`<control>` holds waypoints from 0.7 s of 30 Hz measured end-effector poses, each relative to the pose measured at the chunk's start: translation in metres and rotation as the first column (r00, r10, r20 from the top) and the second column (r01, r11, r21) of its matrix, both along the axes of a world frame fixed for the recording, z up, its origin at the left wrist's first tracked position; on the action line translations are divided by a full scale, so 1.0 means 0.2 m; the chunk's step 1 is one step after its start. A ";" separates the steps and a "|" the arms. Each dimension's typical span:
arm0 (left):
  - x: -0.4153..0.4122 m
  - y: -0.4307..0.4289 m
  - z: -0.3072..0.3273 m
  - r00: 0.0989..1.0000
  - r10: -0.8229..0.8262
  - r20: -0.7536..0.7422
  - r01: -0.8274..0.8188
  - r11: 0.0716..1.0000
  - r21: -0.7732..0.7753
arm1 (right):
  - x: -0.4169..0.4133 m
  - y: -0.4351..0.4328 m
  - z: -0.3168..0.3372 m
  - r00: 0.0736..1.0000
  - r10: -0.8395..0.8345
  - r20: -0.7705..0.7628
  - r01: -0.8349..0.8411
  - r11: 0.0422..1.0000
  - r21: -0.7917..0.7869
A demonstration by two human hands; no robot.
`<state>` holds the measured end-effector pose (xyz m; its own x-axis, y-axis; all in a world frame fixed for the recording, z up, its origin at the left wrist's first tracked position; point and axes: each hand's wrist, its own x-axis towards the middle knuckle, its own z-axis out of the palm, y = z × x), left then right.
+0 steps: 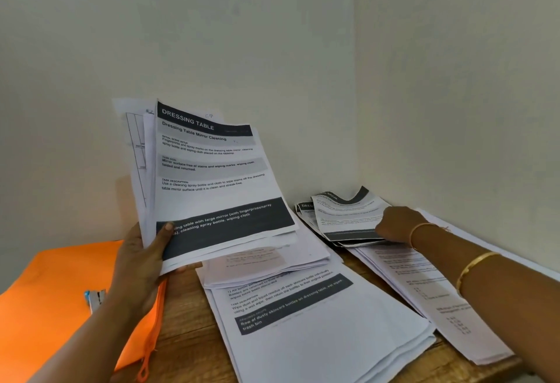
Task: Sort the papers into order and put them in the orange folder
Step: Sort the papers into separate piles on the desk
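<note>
Head view, sheaf (212, 170) edge in left hand (142, 264), right hand (397, 225) touching pile (345, 213)

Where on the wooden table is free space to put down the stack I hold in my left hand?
Bare wood shows in a strip between the orange folder and the middle white paper pile. The folder is mostly free too; the right side is crowded with overlapping papers.

left grip (142, 261) holds paper sheaf (212, 176) | right grip (400, 225) grasps curled sheets (345, 213)
</note>
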<state>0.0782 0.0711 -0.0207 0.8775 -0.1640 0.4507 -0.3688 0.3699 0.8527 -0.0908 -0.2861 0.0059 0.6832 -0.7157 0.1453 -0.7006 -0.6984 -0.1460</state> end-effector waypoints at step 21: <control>-0.01 -0.01 0.01 0.999 -0.031 0.010 0.031 0.999 -0.025 | 0.30 0.66 0.16 0.802 0.197 0.563 -0.497 0.742 0.449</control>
